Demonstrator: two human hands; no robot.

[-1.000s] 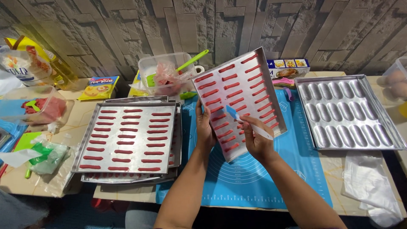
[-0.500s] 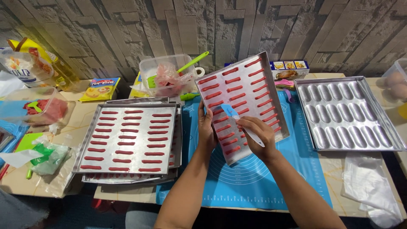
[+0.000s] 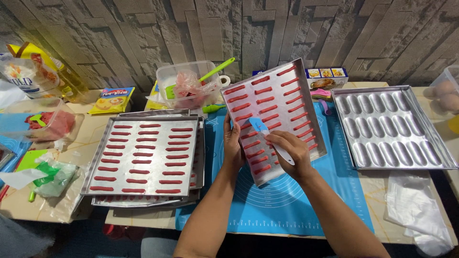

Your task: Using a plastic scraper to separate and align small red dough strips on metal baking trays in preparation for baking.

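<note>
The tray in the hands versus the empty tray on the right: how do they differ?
The held tray is tilted up off the blue mat, gripped by the left hand; the mould tray lies flat on the table. The held tray has a flat floor carrying rows of red strips; the mould tray has oblong cavities, all empty. The right hand works a small spatula on the held tray; nothing touches the mould tray. Both are rectangular, silvery metal.
</note>
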